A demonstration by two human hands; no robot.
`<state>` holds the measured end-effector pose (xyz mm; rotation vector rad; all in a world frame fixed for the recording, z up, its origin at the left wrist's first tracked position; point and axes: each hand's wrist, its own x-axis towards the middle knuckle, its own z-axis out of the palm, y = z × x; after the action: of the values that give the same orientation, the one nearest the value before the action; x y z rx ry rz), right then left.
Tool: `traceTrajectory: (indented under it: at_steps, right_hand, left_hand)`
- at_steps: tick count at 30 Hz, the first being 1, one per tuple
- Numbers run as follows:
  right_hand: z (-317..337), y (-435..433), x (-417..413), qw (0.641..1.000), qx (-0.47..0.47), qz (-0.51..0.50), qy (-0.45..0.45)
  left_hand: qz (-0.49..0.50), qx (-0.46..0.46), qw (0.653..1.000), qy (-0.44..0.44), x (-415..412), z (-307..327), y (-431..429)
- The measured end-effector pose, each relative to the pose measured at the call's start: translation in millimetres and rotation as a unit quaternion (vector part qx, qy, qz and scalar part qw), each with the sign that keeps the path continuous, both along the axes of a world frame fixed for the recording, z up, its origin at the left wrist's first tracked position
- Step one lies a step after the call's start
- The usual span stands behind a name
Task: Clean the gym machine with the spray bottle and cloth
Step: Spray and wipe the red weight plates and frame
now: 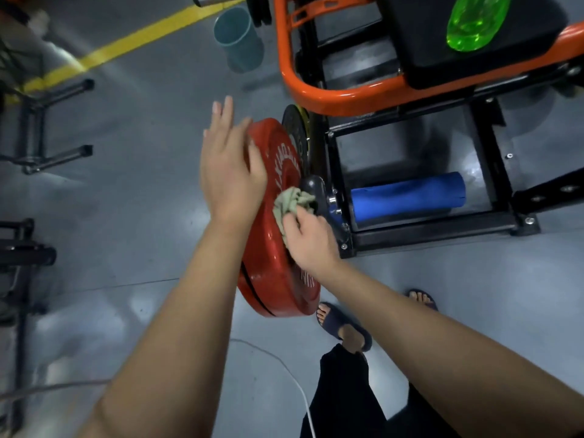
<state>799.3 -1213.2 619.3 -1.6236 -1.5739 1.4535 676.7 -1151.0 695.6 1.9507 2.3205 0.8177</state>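
- Wiping stage, by my read: your right hand (pixel 308 240) has its fingers curled round the crumpled pale-green cloth (pixel 292 202) and presses it onto the face of the big red round weight plate (pixel 275 273), right beside the black hub (pixel 311 184) at its centre.
- Your left hand (pixel 229 172) has straight, spread fingers and grips nothing. Its thumb side lies against the plate's far rim, probably to steady it.
- The translucent green plastic bottle (pixel 477 22) lies on its side on the black padded seat (pixel 442 61), far right and well apart from both hands. I take it for the sprayer, but the nozzle isn't visible.
- I can't tell from here whether the plate is wet or which parts have been wiped.
- Likely left to do: the rest of the plate face, the orange tubular frame (pixel 331 96), the seat pad and the blue foam roller (pixel 407 197).
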Motion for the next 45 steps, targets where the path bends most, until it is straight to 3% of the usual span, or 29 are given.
traceTrajectory:
  at_steps: [2,5,10,13,19,26,30,34,39,42,45]
  right_hand:
    - [-17.3,-29.4,14.0,0.998,-0.054,0.031,-0.007]
    - [-23.6,-40.3,26.0,0.991,-0.112,0.071,-0.018]
    - [28.8,28.5,-1.9,0.996,-0.033,-0.024,0.08]
    - [41.9,42.5,-3.9,0.992,-0.044,-0.022,0.116]
    - [-17.5,-11.3,20.9,0.99,-0.126,0.042,0.055]
    - [9.7,20.0,9.2,0.994,-0.101,0.029,0.041]
    - [15.0,33.6,11.6,0.992,-0.105,0.0,0.073]
    - [-16.4,-11.5,12.4,0.996,-0.053,0.054,-0.038]
    - [-87.7,-32.2,32.1,0.954,-0.251,0.131,-0.094]
    - [-89.5,-15.2,22.0,0.958,-0.285,0.03,-0.017]
    - [-59.6,-5.5,19.9,0.965,-0.254,0.045,0.041]
  left_hand:
    - [-0.014,0.027,0.999,0.022,6.0,-0.8,-35.2]
    - [-0.035,-0.053,0.997,0.034,12.7,-13.7,-67.6]
    - [-0.021,-0.12,0.99,0.065,12.1,-23.1,-68.7]
    - [-0.008,-0.14,0.987,0.082,11.4,-18.8,-63.9]
    - [0.01,-0.151,0.985,0.079,7.1,-18.5,-38.7]
    - [0.005,-0.266,0.959,0.095,-15.2,-11.9,42.7]
    - [0.027,-0.17,0.975,0.14,-7.0,3.0,52.2]
    - [0.025,-0.186,0.978,0.088,8.2,2.7,3.9]
    - [0.054,-0.214,0.971,0.087,11.0,-13.8,-28.1]
    - [0.053,-0.243,0.965,0.088,8.0,-12.4,-9.7]
    - [0.049,-0.265,0.961,0.068,1.7,-9.4,7.1]
